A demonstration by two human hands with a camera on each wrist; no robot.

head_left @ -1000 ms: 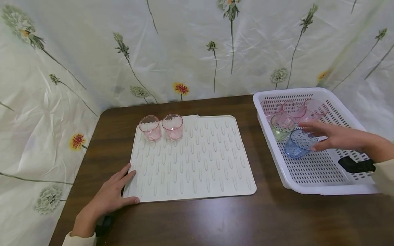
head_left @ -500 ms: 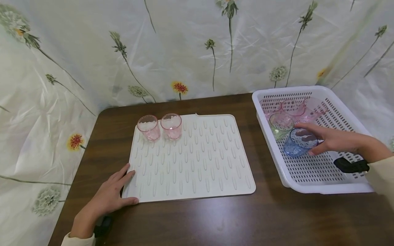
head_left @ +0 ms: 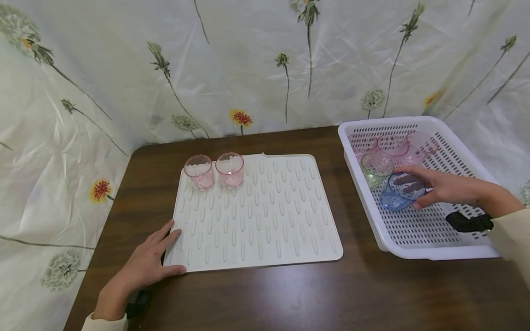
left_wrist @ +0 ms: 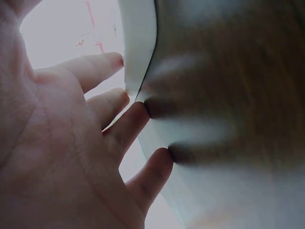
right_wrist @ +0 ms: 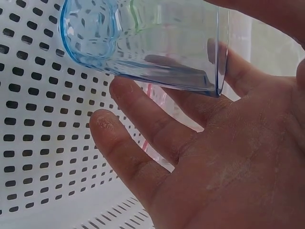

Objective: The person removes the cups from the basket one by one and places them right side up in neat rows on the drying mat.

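In the head view my right hand (head_left: 451, 186) grips a blue drinking glass (head_left: 395, 198) inside the white slotted basket (head_left: 439, 253). Thumb and fingers lie on either side of the glass near its rim. The right wrist view shows the clear blue wall of the glass between them, over the basket's slotted floor. At the left, my left hand (head_left: 145, 259) has its fingers spread and touches the near-left corner of a white ridged mat (head_left: 265, 220). Its fingertips lie along the mat's edge and the wood in the left wrist view.
Two pink glasses (head_left: 230, 174) stand at the mat's far-left corner. A green glass (head_left: 377, 170) is beside the blue one in the basket, with several pink glasses (head_left: 422, 149) behind. Brown tabletop (head_left: 265, 299) lies in front. A flowered curtain (head_left: 248, 69) hangs behind and at the sides.
My right hand has moved in to the left and closed around the blue glass. The left hand stays at the mat's edge.
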